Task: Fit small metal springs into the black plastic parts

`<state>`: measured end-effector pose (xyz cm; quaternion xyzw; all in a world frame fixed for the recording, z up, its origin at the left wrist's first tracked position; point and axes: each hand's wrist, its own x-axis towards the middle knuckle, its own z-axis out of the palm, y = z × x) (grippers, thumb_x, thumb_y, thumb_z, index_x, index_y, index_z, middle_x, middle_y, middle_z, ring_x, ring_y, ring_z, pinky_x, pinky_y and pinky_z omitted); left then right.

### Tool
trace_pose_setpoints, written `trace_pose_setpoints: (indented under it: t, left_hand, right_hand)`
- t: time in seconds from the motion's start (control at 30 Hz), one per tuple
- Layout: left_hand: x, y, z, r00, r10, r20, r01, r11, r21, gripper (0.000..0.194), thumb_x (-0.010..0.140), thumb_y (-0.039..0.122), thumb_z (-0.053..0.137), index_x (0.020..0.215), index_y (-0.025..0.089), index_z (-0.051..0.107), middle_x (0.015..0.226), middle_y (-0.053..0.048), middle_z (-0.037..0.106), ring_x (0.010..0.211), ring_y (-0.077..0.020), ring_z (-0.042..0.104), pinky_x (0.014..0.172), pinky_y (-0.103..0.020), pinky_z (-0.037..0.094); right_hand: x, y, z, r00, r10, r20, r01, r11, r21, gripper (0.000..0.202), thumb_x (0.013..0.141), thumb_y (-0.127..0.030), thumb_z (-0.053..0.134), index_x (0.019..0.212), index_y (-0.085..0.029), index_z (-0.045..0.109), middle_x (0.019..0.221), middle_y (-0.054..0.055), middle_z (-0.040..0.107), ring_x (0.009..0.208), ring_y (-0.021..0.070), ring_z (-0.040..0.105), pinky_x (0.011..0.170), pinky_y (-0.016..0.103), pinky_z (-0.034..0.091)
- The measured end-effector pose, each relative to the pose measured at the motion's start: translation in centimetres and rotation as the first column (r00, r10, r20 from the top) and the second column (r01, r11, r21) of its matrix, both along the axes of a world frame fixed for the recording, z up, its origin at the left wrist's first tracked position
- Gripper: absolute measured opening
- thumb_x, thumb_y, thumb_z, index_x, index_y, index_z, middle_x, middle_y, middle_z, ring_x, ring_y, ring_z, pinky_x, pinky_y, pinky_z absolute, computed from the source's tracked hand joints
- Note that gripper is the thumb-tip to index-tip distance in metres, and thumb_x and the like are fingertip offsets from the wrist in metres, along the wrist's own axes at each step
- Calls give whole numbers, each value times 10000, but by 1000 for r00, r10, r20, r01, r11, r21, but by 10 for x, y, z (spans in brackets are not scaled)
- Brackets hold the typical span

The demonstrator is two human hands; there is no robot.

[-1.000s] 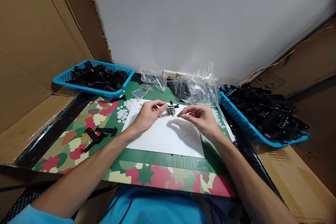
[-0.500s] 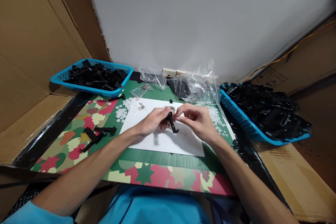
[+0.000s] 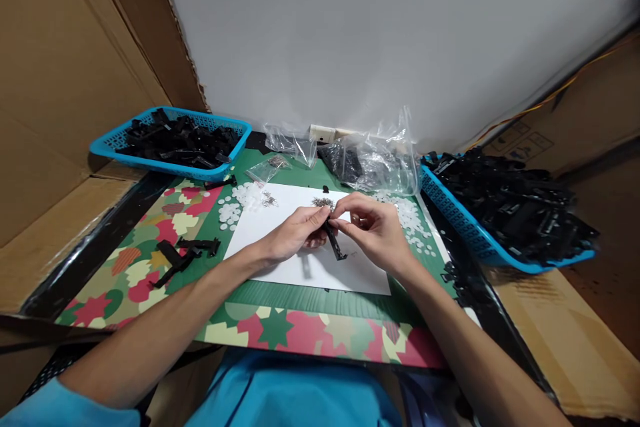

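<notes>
Over a white sheet of paper (image 3: 270, 257), my left hand (image 3: 300, 230) grips a slim black plastic part (image 3: 334, 240) by its upper end. The part slants down toward me, its lower end free. At its upper end, the thumb and fingertips of my right hand (image 3: 373, 227) are pinched together; whatever they hold is too small to make out. Just beyond my fingers lies a pile of tiny metal pieces (image 3: 323, 202), with a second small metal pile (image 3: 269, 200) to its left. Small white discs (image 3: 230, 213) are strewn at the sheet's left, with more white discs (image 3: 413, 223) at its right.
Blue baskets heaped with black parts stand at the left (image 3: 165, 161) and right (image 3: 475, 233). Several loose black parts (image 3: 183, 257) lie on the patterned mat at left. Clear plastic bags (image 3: 380, 163) rest against the wall. Cardboard (image 3: 60, 80) borders the left side.
My right hand has moved in slightly, its fingertips now at the upper end of the black part. The part's lower end has swung a little right and down. The view has shifted slightly.
</notes>
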<state>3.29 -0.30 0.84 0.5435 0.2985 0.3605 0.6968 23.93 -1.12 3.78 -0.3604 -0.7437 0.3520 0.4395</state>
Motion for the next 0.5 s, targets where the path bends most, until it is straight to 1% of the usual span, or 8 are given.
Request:
trace_pose_setpoints:
  t: [0.13, 0.27, 0.5]
  left_hand:
    - [1, 0, 1, 1000, -8, 4, 8, 1000, -1, 597, 967, 718, 629, 889, 127, 635, 677, 8, 521, 573, -95, 439, 527, -236, 323]
    - [2, -1, 2, 1000, -12, 3, 12, 1000, 1, 594, 965, 723, 628, 888, 134, 631, 670, 14, 500, 562, -94, 419, 519, -237, 305]
    - [3, -2, 0, 1000, 0, 6, 0, 1000, -2, 608, 941, 739, 653, 906, 132, 638, 699, 14, 497, 571, -91, 425, 536, -238, 339]
  right_hand:
    - [-2, -2, 1, 998, -36, 42, 33, 998, 57, 89, 983, -309, 772, 950, -228, 788, 966, 47, 723, 659, 134, 512, 538, 304, 358]
    - [-3, -3, 2, 996, -56, 65, 52, 997, 65, 114, 979, -335, 771, 940, -231, 794, 970, 57, 729, 656, 138, 521, 522, 306, 364]
    - [1, -4, 3, 995, -16, 96, 12, 999, 40, 97, 986, -323, 766, 983, -248, 827, 992, 61, 720, 670, 140, 525, 512, 311, 362]
